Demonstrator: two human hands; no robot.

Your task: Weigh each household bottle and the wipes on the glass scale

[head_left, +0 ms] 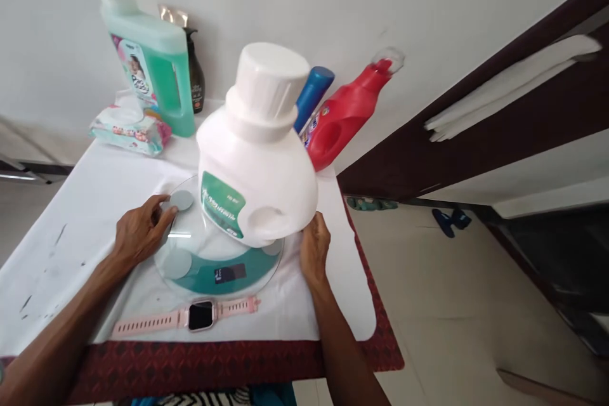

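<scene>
At the left of the scale (pixel 202 278), the left hand (pixel 139 228) pinches its rim between thumb and forefinger, while the right hand (pixel 314 248), fingertips hidden, grip impossible to tell, is by the white bottle (pixel 259 162) standing on it, a watch (pixel 200 315) in front

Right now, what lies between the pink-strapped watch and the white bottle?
The head view shows the near part of the glass scale there, with its teal band and dark display.

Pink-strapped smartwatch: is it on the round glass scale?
No, the smartwatch lies on the white tablecloth, on the near side of the scale.
</scene>
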